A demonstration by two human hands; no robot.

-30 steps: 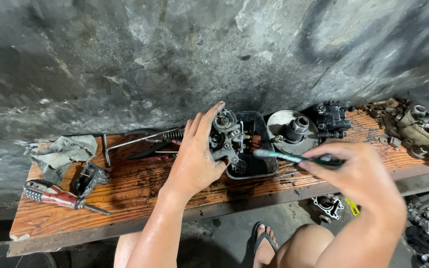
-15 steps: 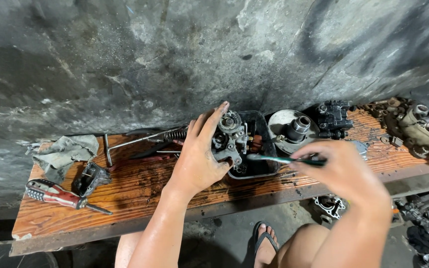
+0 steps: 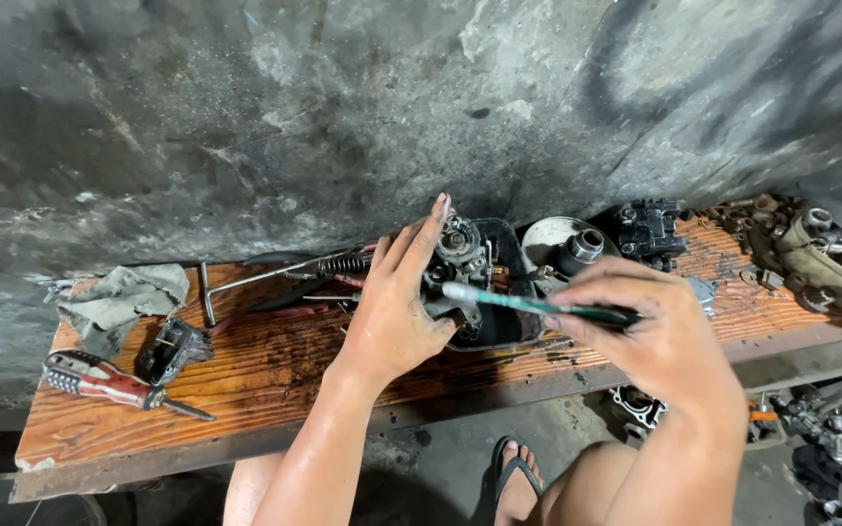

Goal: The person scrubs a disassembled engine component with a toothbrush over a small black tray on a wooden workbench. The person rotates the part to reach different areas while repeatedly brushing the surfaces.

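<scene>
Head view: a person sits at a worn wooden bench (image 3: 275, 375) set against a stained concrete wall (image 3: 343, 117), both hands at work over a small greasy metal engine part (image 3: 462, 255) just right of the bench's centre. The left hand (image 3: 397, 307) lies with its fingers spread and pressed along the part's left side, the fingertips reaching toward twelve o'clock, steadying it over a black tray (image 3: 504, 326). The right hand (image 3: 660, 336), at about four o'clock from the part, is closed in a pinch on a green-handled tool (image 3: 538, 305) that lies nearly level, its pale tip at the part's lower edge, beside the left thumb.

At three o'clock from the part stand a white round dish (image 3: 543, 234) with a dark cylindrical fitting (image 3: 580, 248), then a black block-shaped casting (image 3: 650, 232). More oily metal parts (image 3: 811, 255) crowd the bench's right end. At nine o'clock lie a long steel T-handle wrench (image 3: 246, 282) with a coil spring (image 3: 343, 263) near it, a small black part (image 3: 170, 348), a crumpled grey rag (image 3: 114, 302) and, at eight o'clock, a red-handled screwdriver (image 3: 109, 380) near the bench's front edge.

Below the bench, at six o'clock, a foot in a black sandal (image 3: 516, 477) rests on the concrete floor. No packages, labels or signs are legible.
</scene>
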